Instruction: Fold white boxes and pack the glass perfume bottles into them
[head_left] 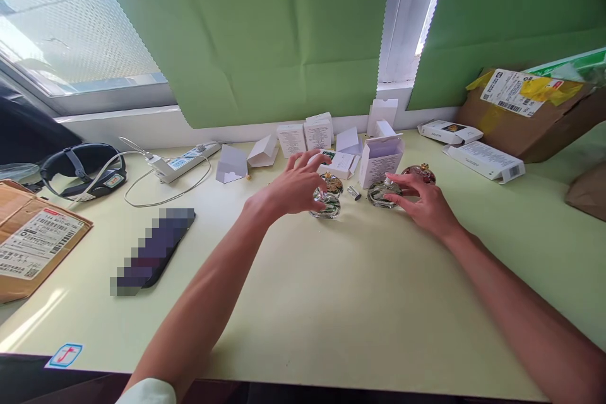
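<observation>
My left hand [296, 189] reaches over a round glass bottle [327, 207], fingers spread and curved, with the thumb at the bottle's side. Just behind it stands another round bottle with a gold top [332, 183]. My right hand [428, 205] has its thumb and fingers around a clear, perfume-like glass bottle [380, 194] on the table. Beyond that hand is a reddish bottle with a gold top [420, 172], partly hidden by the fingers. Between the hands lies a small silvery cylindrical piece [353, 192].
An open white box [381, 163] stands behind the right-hand bottle. Several white cartons [303, 137] line the window side. At left are a phone [158, 246], a power strip [182, 164], a headset [85, 170] and a cardboard parcel [35, 240]. A brown box [516, 117] sits back right.
</observation>
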`<state>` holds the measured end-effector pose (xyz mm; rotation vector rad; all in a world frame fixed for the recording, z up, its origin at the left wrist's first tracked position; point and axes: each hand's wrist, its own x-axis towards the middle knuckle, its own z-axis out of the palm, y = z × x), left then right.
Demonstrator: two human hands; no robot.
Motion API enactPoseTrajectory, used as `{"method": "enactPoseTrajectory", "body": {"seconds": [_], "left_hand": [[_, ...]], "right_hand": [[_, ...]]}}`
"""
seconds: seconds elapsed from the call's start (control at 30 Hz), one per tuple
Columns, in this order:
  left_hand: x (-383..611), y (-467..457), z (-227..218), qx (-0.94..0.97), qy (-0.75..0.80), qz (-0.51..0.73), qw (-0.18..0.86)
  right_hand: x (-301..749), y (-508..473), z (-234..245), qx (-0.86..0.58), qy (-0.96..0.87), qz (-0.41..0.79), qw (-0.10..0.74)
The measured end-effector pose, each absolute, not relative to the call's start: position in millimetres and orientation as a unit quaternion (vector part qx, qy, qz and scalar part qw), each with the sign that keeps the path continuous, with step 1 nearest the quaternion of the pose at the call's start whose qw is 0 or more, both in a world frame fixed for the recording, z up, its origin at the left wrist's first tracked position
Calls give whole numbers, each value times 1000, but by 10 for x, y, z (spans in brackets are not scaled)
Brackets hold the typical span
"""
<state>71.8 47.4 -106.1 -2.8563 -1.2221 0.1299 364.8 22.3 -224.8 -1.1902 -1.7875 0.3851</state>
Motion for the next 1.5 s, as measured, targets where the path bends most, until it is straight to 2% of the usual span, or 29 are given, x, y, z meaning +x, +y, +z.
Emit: {"method": "enactPoseTrajectory", "body": {"seconds": [0.9, 1.13, 1.3, 1.37, 1.5], "left_hand": [[692, 433, -1037, -914, -403, 49, 14], [804, 295, -867, -931, -365, -25, 14], [1289, 218, -1129, -934, -351, 27, 56], [1462, 184, -1311, -936, -348, 44, 43], [1645, 126, -1614, -918, -396, -15, -32]], "right_hand": [[3658, 240, -2278, -499, -720, 152, 458], [3642, 216, -2256, -510, -708, 202, 446], [3665, 224, -2241, -513, -699, 255, 427], [3700, 225, -2221, -501, -700, 283, 423], [3774, 224, -2179, -481, -704, 329, 406]]}}
